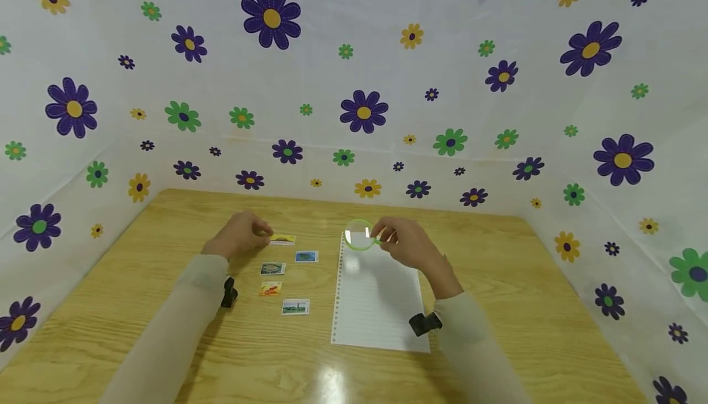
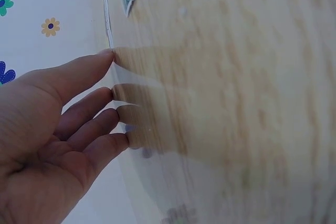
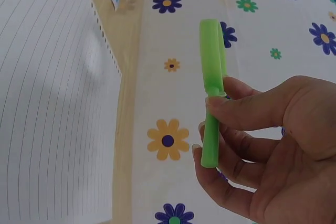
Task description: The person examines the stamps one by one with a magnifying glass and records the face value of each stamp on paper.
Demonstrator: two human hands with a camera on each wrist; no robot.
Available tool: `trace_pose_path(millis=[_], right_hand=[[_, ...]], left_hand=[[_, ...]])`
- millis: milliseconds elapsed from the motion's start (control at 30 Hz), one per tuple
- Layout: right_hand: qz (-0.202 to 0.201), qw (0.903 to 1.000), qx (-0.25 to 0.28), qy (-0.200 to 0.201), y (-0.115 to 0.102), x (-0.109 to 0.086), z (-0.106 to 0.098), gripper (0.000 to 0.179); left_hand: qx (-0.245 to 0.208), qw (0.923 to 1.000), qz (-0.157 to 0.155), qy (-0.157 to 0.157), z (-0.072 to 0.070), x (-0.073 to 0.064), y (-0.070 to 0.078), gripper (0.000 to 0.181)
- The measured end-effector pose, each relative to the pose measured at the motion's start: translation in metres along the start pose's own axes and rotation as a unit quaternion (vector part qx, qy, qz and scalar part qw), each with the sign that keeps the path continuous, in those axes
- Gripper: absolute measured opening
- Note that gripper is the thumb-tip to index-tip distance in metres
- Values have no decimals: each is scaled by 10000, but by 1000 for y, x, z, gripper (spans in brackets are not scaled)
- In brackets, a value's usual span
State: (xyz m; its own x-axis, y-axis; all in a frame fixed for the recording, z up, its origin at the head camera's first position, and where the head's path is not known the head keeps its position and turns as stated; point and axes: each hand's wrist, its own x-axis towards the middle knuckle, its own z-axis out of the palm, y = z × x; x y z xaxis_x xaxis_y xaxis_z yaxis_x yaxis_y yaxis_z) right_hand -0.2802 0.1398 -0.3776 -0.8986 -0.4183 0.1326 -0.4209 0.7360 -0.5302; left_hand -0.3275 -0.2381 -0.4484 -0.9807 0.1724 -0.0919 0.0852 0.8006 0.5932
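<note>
In the head view my left hand (image 1: 240,233) is at the far left of a loose group of small picture stamps, pinching the left end of a yellow stamp (image 1: 283,240). Its thumb tip meets the stamp's thin edge (image 2: 107,22) in the left wrist view; the other fingertips reach down to the tabletop. A green magnifying glass (image 1: 359,234) is in my right hand (image 1: 406,241), thumb and fingers gripping the handle (image 3: 211,140). Its lens is over the top left of a lined sheet of paper (image 1: 376,305), and the right wrist view shows the rim edge-on.
Near the left hand lie a blue stamp (image 1: 306,257), a stamp with a round shape (image 1: 273,268), a red-yellow stamp (image 1: 270,288) and a landscape stamp (image 1: 295,307). The wooden table (image 1: 498,305) meets a flower-patterned cloth (image 1: 310,78) at the back and sides.
</note>
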Motion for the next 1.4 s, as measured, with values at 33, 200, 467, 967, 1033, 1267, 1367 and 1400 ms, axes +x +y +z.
trace_pose_path(millis=[33, 200, 467, 967, 1033, 1267, 1367, 1400], right_hand=[[31, 10000, -23, 14, 4, -4, -2, 19], [168, 9998, -70, 91, 24, -22, -15, 19], [380, 9988, -102, 297, 60, -50, -42, 18], [864, 9958, -216, 227, 123, -96, -71, 16], [959, 9949, -231, 201, 129, -99, -74, 15], [1155, 9928, -241, 215, 144, -105, -81, 16], [1296, 9911, -256, 142, 148, -107, -82, 17], [1334, 9906, -265, 119, 149, -108, -82, 17]], left_hand=[[14, 10000, 21, 6, 0, 1, 0, 20], [37, 10000, 53, 11, -1, 3, -1, 20], [9, 10000, -48, -18, -1, -1, 3, 20], [-121, 9999, -84, -62, 0, 2, 0, 20], [-123, 9999, -80, -62, 0, 2, 0, 20], [-149, 9999, -15, -3, 0, 3, 0, 19], [-151, 9999, -80, 9, 0, 2, -1, 19], [-140, 9999, -101, 8, 0, 2, -1, 19]])
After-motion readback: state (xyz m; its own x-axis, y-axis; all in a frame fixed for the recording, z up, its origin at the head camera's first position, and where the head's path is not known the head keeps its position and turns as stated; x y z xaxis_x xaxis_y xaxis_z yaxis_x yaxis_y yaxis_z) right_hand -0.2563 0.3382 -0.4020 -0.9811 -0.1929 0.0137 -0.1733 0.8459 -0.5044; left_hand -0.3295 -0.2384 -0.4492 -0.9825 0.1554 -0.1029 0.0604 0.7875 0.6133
